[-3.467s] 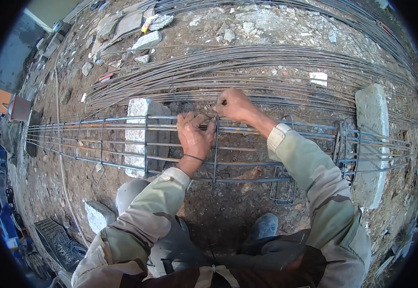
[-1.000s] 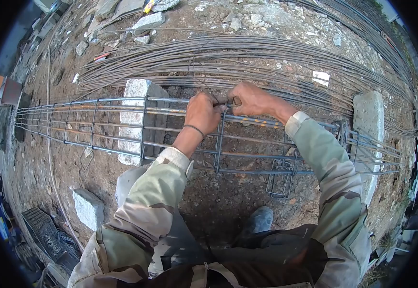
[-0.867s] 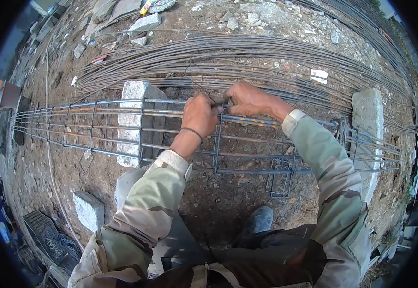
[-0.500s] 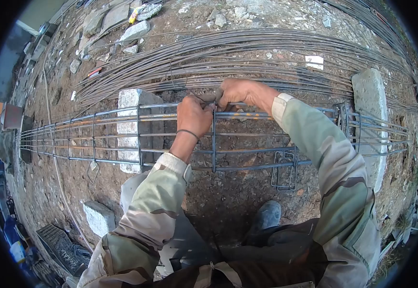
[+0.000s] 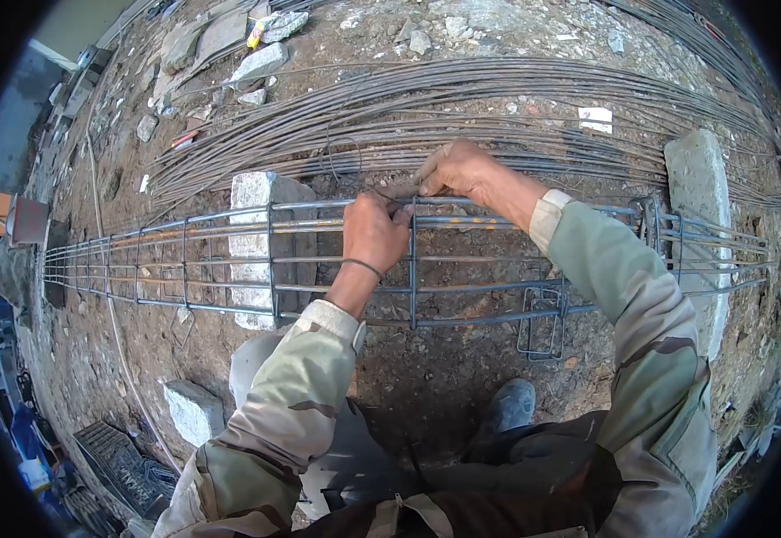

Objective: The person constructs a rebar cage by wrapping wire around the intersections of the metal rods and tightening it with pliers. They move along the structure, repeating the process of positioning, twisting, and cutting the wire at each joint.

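A long, narrow cage of blue-grey and rust-brown steel bars point(image 5: 413, 290), braced by upright rectangular hoops, extends crosswise over brown soil. From left to right: a black openwork crate point(image 5: 114, 455) lies on the near side of the cage, well apart from it. A loose, pale grey concrete block point(image 5: 195, 412) lies closer to the cage on the same side. A white-faced oblong concrete block point(image 5: 251, 274) stands beneath the cage's left half. At the cage's far edge, the bare left hand point(image 5: 375, 235) has its fingers curled narrowly beside a hoop; what they enclose is hidden. A thin, dark, looped wire point(image 5: 360, 161) shows just beyond the cage, near this hand. The bare right hand point(image 5: 464, 170) meets it above the same edge, thumb and fingers drawn close; whether they pinch anything cannot be told. Beyond the cage lies a broad bundle of dark steel rods point(image 5: 516, 72). Loose rectangular steel hoops point(image 5: 541, 352) hang or lie at its near edge; a long grey concrete slab point(image 5: 697, 175) underlies its right end.
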{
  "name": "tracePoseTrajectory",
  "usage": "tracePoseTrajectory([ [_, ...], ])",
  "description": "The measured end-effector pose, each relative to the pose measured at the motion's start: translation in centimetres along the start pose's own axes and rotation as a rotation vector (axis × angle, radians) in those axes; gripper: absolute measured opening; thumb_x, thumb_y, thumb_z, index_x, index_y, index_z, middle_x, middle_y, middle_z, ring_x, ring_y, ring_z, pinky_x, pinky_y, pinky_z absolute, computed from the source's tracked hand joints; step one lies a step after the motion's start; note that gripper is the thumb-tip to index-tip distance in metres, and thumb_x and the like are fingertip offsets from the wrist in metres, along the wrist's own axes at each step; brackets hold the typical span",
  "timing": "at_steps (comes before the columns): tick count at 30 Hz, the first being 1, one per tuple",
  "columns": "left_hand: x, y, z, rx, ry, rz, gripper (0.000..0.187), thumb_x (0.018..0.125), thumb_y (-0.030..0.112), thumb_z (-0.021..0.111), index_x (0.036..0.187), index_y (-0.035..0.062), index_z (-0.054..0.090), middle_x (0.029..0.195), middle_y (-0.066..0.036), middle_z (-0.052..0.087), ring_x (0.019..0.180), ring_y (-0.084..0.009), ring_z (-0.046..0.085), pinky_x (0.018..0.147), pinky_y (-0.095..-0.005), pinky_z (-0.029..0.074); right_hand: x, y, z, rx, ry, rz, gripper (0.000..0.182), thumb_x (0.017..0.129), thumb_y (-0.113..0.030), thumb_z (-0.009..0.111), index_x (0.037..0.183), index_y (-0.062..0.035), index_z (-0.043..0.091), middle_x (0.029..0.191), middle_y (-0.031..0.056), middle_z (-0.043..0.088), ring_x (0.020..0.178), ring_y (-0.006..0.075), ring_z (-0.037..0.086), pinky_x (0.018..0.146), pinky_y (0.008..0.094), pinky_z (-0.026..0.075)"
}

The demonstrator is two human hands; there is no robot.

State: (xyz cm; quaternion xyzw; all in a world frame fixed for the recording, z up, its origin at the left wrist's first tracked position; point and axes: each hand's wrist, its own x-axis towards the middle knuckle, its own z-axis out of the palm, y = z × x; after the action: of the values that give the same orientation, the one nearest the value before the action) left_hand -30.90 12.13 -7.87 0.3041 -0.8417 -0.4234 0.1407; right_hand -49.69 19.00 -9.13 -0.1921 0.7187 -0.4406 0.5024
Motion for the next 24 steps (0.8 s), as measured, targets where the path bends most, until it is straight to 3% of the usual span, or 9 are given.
tracePoseTrajectory([
  [4,0.2,-1.1,0.1,-0.015,0.0,0.076,0.027,0.085,0.011,0.077,0.111,0.0021,0.076,0.09,-0.024,0.075,0.08,-0.0329,0.075,0.074,-0.0385,0.056,-0.8,0.2,0.9,-0.123,0.084,-0.085,0.019,0.075,0.014,0.075,0.094,0.0098,0.075,0.086,0.0188,0.075,0.073,0.0236,0.072,0.063,0.0342,0.058],
  [7,0.1,-0.6,-0.1,0.125,0.01,0.061,0.029,0.084,0.008,0.078,0.112,0.0021,0.075,0.089,-0.023,0.075,0.077,-0.0313,0.075,0.073,-0.0384,0.056,-0.6,0.8,1.4,-0.364,0.15,-0.249,0.019,0.072,0.005,0.079,0.09,-0.002,0.081,0.08,0.015,0.076,0.071,0.0221,0.072,0.066,0.0366,0.055],
  [9,0.2,-1.4,0.2,0.238,0.183,0.28,0.028,0.082,0.005,0.079,0.109,0.0022,0.075,0.083,-0.018,0.076,0.073,-0.0291,0.074,0.071,-0.0375,0.056,-0.5,0.9,1.3,-0.648,0.123,-0.657,0.018,0.075,0.003,0.075,0.091,-0.0028,0.08,0.079,0.0172,0.075,0.071,0.0251,0.073,0.067,0.0384,0.056],
  [13,1.2,-2.1,0.7,0.14,0.216,0.218,0.021,0.08,0.004,0.08,0.1,0.0028,0.075,0.078,-0.015,0.074,0.074,-0.0269,0.073,0.071,-0.0366,0.056,-1.5,0.9,1.3,-0.612,0.141,-0.68,0.017,0.076,0.003,0.071,0.09,-0.001,0.08,0.078,0.0185,0.075,0.071,0.0279,0.073,0.068,0.0393,0.056],
  [15,2.4,-1.8,0.2,0.084,0.09,0.061,0.014,0.08,0.005,0.081,0.092,0.0013,0.074,0.079,-0.014,0.075,0.073,-0.0248,0.072,0.071,-0.0352,0.055,-1.4,0.8,1.6,-0.523,0.167,-0.514,0.012,0.08,0.003,0.077,0.092,0.0014,0.077,0.085,0.0143,0.077,0.075,0.0177,0.072,0.068,0.0335,0.056],
  [19,5.0,-1.8,-0.7,0.055,-0.066,0.083,0.01,0.085,0.006,0.079,0.09,-0.0016,0.075,0.076,-0.011,0.074,0.066,-0.0145,0.067,0.066,-0.0308,0.053,-1.9,1.1,1.4,-0.279,0.161,-0.393,0.012,0.078,-0.001,0.079,0.09,-0.0001,0.078,0.081,0.0131,0.077,0.075,0.0189,0.074,0.068,0.0322,0.057],
  [22,7.8,-4.9,0.2,-0.12,-0.177,-0.031,0.01,0.083,0.011,0.081,0.091,0.0047,0.079,0.081,-0.011,0.076,0.072,-0.0185,0.071,0.069,-0.0337,0.054,-2.1,1.7,1.1,-0.26,0.143,-0.456,0.011,0.079,0.0,0.078,0.09,-0.0005,0.078,0.081,0.0135,0.077,0.075,0.0187,0.074,0.068,0.0315,0.057],
  [23,8.1,-5.1,0.4,-0.075,-0.161,-0.039,0.007,0.091,0.004,0.075,0.091,-0.0025,0.076,0.075,-0.004,0.073,0.065,-0.0097,0.065,0.061,-0.0272,0.051,-2.5,1.7,1.2,-0.324,0.157,-0.509,0.011,0.079,0.0,0.077,0.09,0.0002,0.078,0.079,0.0137,0.076,0.074,0.02,0.074,0.068,0.0331,0.056],
  [24,8.4,-4.9,0.6,-0.079,-0.153,-0.041,0.007,0.091,0.004,0.075,0.091,-0.0025,0.076,0.075,-0.004,0.073,0.065,-0.0097,0.065,0.061,-0.0272,0.051,-2.8,1.6,1.2,-0.33,0.151,-0.513,0.011,0.079,0.0,0.077,0.09,0.0002,0.078,0.079,0.0137,0.076,0.074,0.02,0.074,0.068,0.0331,0.056],
])
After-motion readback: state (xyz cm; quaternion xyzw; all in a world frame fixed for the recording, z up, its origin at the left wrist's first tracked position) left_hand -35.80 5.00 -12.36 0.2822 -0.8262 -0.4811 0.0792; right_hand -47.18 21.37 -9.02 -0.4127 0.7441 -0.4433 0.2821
